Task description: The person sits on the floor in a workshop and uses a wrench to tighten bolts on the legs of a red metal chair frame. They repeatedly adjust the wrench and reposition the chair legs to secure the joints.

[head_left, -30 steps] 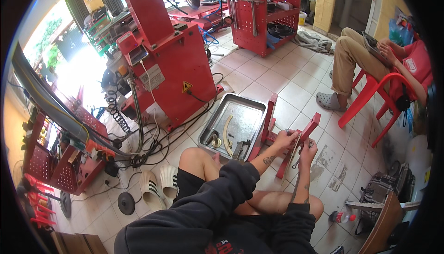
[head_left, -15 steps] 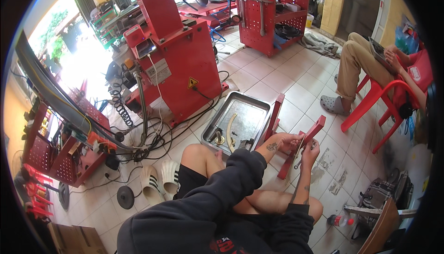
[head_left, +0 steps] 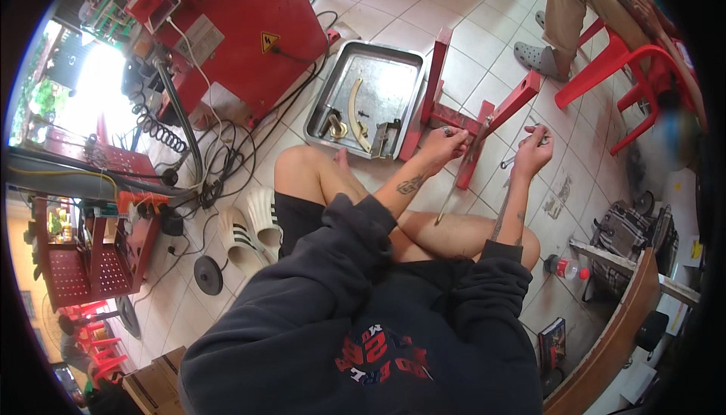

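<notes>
**Sitting on the tile floor with a red metal frame**

A person is sitting cross-legged on a pale tiled floor in a workshop. The tiles are running from the middle of the picture up to the top edge.

The red metal frame with square bars is lying on the floor just right of the middle, right in front of the person's knees. The left hand is resting on the frame with its fingers curled around a part of it. A thin grey metal rod is slanting down from the frame toward the person's leg. The right hand is closed around a small silvery tool, just to the right of the frame.

A shiny steel tray with small metal parts in it is sitting just left of the frame, touching it. A big red machine cabinet is filling the upper left, with black cables trailing on the floor under it. A pair of white slip-on sandals with black stripes is lying near the person's left knee.

There is open floor above the frame, toward the top. The right side is tighter: another person's legs in tan trousers are resting by a red plastic chair at the upper right. A small clear bottle with a red cap is lying at the lower right.

The person's dark sweater is hiding the floor at the bottom. The small parts in the tray are hard to make out. The picture's round edge is cutting off the chair and the machine.
</notes>
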A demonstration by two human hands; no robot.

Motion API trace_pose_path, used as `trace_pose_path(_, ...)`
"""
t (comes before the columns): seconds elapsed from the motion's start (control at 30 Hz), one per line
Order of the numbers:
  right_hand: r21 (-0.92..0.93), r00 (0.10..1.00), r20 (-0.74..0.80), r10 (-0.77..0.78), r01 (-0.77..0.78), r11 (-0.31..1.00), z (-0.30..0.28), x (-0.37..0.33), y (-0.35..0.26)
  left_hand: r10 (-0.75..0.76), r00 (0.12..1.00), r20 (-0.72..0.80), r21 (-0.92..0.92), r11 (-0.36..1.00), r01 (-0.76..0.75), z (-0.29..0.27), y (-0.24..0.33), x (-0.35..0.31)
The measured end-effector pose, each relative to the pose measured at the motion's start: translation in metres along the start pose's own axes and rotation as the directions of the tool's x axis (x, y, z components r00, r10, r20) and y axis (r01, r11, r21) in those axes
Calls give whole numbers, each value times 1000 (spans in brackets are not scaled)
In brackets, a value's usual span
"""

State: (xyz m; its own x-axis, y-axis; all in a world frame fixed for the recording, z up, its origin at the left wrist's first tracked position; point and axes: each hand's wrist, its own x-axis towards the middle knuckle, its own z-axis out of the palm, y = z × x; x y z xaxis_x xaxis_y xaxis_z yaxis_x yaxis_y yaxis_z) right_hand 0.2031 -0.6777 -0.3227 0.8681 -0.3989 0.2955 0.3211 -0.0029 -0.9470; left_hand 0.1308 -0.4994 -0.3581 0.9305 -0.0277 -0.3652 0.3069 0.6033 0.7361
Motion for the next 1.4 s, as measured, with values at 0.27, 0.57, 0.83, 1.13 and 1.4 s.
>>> trace_pose_path(0.27, -115, 853, 505, 131, -83, 990, 12, -93, -160, -74, 997, 13, -413, 908, 73, -82, 12, -69)
trace_pose_path(0.57, -363, 668, 691, 275, -8, 932, 50, -213, -121, -290, 949, -121, -418, 882, 217, -54, 45, -163)
trace_pose_path(0.83, -349, 572, 535, 622, -521, 779, 17, -170, -106, -142, 914, -380, -139, 986, 95, -140, 66, -88)
trace_pose_path(1.13, -195, 613, 256, 748, -725, 660, -68, -104, 24, 412, 782, -469, 848, 457, 268, -200, 54, 26)
trace_pose_path(1.4, 43, 465, 386, 797, -872, 488, -71, -105, 47, 644, 700, -308, 937, 334, 104, -180, 82, -51)
